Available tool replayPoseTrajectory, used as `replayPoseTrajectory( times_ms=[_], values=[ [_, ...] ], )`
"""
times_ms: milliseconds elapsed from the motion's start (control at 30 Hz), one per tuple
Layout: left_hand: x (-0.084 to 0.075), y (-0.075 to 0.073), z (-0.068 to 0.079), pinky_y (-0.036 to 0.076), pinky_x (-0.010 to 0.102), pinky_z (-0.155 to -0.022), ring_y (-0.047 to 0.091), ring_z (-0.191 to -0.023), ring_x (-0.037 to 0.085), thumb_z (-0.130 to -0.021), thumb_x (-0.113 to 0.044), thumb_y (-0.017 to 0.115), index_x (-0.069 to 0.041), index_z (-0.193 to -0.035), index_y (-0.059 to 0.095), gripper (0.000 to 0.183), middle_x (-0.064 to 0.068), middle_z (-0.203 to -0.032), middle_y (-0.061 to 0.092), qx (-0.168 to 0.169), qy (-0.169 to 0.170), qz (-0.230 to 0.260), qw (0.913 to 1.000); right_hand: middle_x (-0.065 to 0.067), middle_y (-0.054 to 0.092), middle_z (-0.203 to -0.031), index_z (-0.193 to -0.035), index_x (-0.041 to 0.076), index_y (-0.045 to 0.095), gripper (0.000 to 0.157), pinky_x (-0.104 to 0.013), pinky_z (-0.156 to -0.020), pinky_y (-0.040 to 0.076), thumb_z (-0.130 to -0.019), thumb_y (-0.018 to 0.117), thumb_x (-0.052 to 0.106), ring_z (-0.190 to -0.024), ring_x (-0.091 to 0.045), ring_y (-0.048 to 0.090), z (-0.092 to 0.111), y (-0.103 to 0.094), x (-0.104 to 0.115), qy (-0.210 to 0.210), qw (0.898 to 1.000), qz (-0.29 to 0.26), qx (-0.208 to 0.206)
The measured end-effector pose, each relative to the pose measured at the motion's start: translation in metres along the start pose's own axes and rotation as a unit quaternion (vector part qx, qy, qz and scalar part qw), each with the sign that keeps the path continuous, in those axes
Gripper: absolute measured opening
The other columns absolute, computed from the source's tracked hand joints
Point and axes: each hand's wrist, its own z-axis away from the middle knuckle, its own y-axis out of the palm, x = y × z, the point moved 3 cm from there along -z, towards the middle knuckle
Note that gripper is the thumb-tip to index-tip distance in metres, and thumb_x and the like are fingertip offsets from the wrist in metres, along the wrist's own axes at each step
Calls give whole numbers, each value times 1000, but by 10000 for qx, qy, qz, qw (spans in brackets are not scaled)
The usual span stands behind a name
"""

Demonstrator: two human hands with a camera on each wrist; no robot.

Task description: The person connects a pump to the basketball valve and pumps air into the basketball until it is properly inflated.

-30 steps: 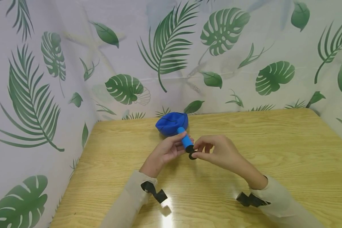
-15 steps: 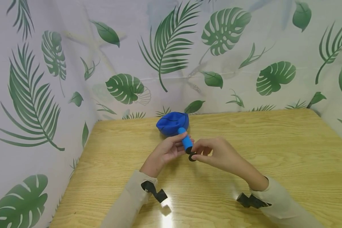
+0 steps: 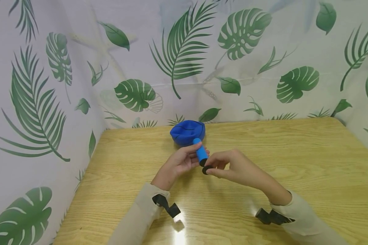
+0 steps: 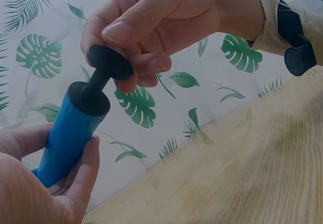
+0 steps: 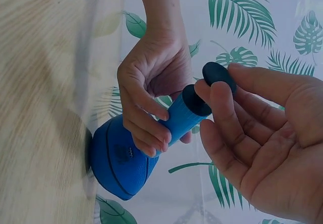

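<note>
A small hand pump with a blue barrel (image 4: 65,133) is held in my left hand (image 3: 184,160), fingers and thumb around the barrel. From its black end cap (image 4: 89,99) sticks a short length of plunger rod, topped by a round black handle (image 4: 112,62). My right hand (image 3: 233,166) pinches this handle at its edge between thumb and fingers, as the right wrist view also shows. At the pump's far end sits a dented, partly flat blue ball (image 3: 187,132) with black seam lines. The joint between pump and ball is hidden.
The wooden table (image 3: 282,163) lies under both arms. Behind it and at the left rises a white cloth (image 3: 196,68) printed with green leaves. Black wrist devices (image 3: 168,206) are strapped over both beige sleeves.
My right hand has moved slightly toward me with the pump handle, and the barrel's near end has dipped a little. The ball has shifted slightly right. Both grips stay the same.
</note>
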Motion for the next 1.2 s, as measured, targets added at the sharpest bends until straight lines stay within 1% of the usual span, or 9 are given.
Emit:
replayPoseTrajectory(
  times_ms=[267,367,467,533,633,733,800,933,1200],
  values=[
    [1,0,0,63,28,-76,74,-86,17,-106,-14,54,7,-148,38,50,9,-101,70,18,1,-61,10000,6,73,-82,-98,11,75,5,-23,-66,57,-94,75,13,-72,-2,65,1,0,3,-114,9999,11,13],
    [0,1,0,63,27,-77,74,-86,17,-106,-15,54,7,-150,36,52,8,-99,71,43,4,-53,10000,7,74,-82,-97,13,76,4,-23,-65,57,-94,75,14,-69,-2,64,2,0,4,-150,9998,-115,79],
    [-1,-1,0,63,28,-77,74,-87,18,-106,-14,55,6,-147,39,49,9,-99,71,1,65,57,10000,8,74,-81,-97,16,76,3,-24,-62,57,-94,75,16,-66,-2,64,4,1,7,-237,9989,-345,204],
    [-2,-2,0,63,29,-78,74,-89,19,-106,-14,55,6,-146,40,47,11,-100,71,-30,126,119,9998,8,74,-80,-95,16,76,2,-24,-60,57,-93,76,17,-65,-2,64,6,1,11,-415,9975,-510,271],
    [-4,-3,0,63,29,-78,74,-88,19,-106,-15,54,7,-147,38,50,11,-101,71,-22,177,122,9998,6,74,-79,-93,15,76,3,-23,-58,56,-91,78,13,-64,-3,64,10,1,21,-975,9918,-751,339],
    [-6,-4,-1,63,28,-78,74,-87,18,-107,-17,53,9,-151,32,55,11,-103,70,42,200,91,9998,5,73,-78,-93,15,76,9,-22,-56,55,-88,80,8,-63,-3,61,14,1,33,-1399,9848,-944,402],
    [-7,-4,-1,63,28,-78,74,-87,17,-107,-17,52,10,-153,29,58,11,-102,70,80,197,108,9997,6,72,-78,-94,16,75,14,-21,-54,53,-86,81,6,-63,-2,59,17,1,38,-1575,9824,-924,402],
    [-6,-4,-2,63,28,-77,74,-87,17,-108,-18,51,10,-154,27,59,10,-101,70,132,175,143,9997,4,72,-79,-95,15,74,15,-21,-55,54,-86,82,6,-64,-3,59,20,1,40,-1624,9818,-895,418],
    [-5,-2,-1,63,27,-77,74,-87,17,-108,-17,52,10,-152,30,57,11,-105,68,90,182,99,9997,1,74,-83,-95,13,74,11,-24,-60,58,-88,79,8,-68,-4,64,19,0,37,-1528,9818,-989,545]
  ],
)
